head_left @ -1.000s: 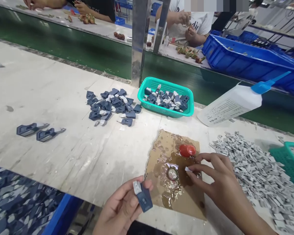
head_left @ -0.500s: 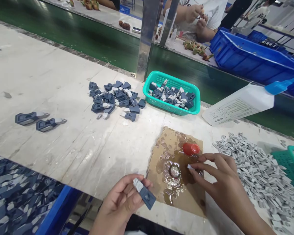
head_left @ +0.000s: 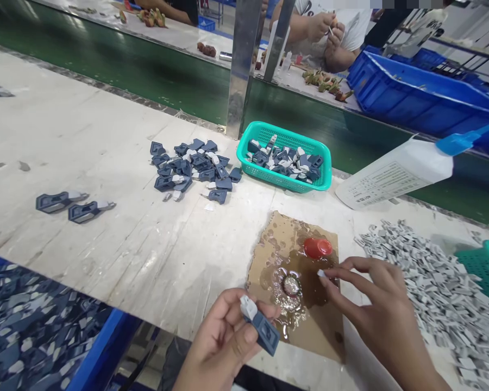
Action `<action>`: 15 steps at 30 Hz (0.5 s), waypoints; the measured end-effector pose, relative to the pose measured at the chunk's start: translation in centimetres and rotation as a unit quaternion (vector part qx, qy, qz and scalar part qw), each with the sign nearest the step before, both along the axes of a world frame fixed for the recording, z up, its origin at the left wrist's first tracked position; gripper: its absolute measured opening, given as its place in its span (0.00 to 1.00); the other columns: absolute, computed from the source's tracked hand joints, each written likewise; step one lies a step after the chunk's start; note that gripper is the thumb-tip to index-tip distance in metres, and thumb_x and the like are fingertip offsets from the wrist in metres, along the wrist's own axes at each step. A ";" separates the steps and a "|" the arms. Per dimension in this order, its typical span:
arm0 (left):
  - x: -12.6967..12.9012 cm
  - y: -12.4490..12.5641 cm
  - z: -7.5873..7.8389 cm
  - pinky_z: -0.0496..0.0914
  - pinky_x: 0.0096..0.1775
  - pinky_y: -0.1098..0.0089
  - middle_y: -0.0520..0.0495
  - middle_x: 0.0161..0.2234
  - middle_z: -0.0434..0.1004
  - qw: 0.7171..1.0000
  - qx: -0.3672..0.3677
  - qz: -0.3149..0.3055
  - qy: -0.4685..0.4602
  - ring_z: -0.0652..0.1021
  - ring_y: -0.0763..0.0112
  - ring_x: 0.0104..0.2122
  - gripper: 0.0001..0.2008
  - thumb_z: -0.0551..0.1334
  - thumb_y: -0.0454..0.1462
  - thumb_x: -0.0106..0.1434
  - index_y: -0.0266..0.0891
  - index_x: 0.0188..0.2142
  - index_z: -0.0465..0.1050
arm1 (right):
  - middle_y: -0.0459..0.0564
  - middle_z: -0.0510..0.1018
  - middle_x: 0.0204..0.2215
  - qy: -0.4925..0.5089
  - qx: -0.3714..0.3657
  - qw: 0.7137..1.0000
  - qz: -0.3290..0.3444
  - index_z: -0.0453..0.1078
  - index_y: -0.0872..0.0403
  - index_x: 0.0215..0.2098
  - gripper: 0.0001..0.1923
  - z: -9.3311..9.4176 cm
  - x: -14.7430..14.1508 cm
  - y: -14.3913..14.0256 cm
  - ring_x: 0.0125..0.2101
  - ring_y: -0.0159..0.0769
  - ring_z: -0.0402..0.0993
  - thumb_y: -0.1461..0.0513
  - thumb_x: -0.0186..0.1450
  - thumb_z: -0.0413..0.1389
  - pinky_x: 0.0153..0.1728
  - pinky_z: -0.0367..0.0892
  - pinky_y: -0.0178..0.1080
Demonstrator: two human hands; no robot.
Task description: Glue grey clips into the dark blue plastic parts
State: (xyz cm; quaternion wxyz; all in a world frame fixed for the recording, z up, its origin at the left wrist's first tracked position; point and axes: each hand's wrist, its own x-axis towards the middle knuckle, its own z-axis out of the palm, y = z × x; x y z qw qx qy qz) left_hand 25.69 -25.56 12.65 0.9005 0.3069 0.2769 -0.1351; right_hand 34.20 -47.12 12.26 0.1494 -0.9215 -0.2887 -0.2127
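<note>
Between the thumb and fingers of my left hand (head_left: 228,336) is a dark blue and light grey plastic part (head_left: 261,329), its grey end tilted up. My right hand (head_left: 370,296) pinches a small light grey plastic piece (head_left: 321,273) between thumb and index finger. That hand hovers over the right side of a glue-wet cardboard sheet (head_left: 264,255). On the cardboard lie a red cap (head_left: 318,248) and a small round dish of clear liquid (head_left: 291,284). A heap of small grey pieces (head_left: 432,288) spreads to the right of my right hand.
A green basket (head_left: 285,183) holds blue-grey parts, with a pile of similar parts (head_left: 195,165) beside it. A white bottle with a blue nozzle (head_left: 395,171) leans at the right. A blue bin (head_left: 101,347) of parts stands lower left. Across the divider, a person's hands (head_left: 328,32) work.
My left hand has moved right with the blue and grey part, closer to the cardboard. My right hand has shifted slightly right and up, still pinching the small piece.
</note>
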 end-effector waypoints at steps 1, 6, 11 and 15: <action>0.1 0.0 0.0 0.72 0.42 0.68 0.49 0.34 0.82 1.000 0.001 -0.008 -0.002 0.78 0.61 0.44 0.11 0.71 0.39 0.49 0.44 0.33 0.76 | 0.53 0.69 0.33 -0.001 0.003 1.000 -0.003 0.70 0.54 0.33 0.07 0.0 0.0 0.0 0.35 0.42 0.63 0.60 0.65 0.52 0.37 0.57 0.46; 0.2 -0.2 -0.3 0.71 0.41 0.71 0.51 0.35 0.82 0.999 0.012 -0.049 -0.005 0.78 0.67 0.41 0.14 0.71 0.42 0.48 0.46 0.35 0.77 | 0.54 0.69 0.34 -0.002 0.002 1.000 -0.002 0.70 0.54 0.34 0.07 -0.4 0.0 -0.3 0.35 0.43 0.63 0.60 0.65 0.52 0.37 0.57 0.46; 0.2 -0.7 -0.7 0.69 0.38 0.76 0.52 0.35 0.82 0.996 0.054 -0.057 -0.034 0.78 0.72 0.39 0.13 0.70 0.44 0.49 0.46 0.35 0.78 | 0.53 0.68 0.34 -0.001 0.025 1.000 -0.007 0.69 0.53 0.35 0.06 0.3 -1.0 0.2 0.36 0.42 0.62 0.60 0.65 0.52 0.38 0.56 0.46; 0.1 -1.1 -0.5 0.67 0.39 0.80 0.53 0.35 0.82 0.983 0.161 -0.038 -0.078 0.77 0.75 0.37 0.09 0.68 0.43 0.53 0.46 0.34 0.77 | 0.51 0.64 0.37 0.078 0.101 0.992 0.020 0.67 0.50 0.40 0.06 2.0 -3.3 1.7 0.39 0.40 0.62 0.62 0.63 0.54 0.38 0.58 0.43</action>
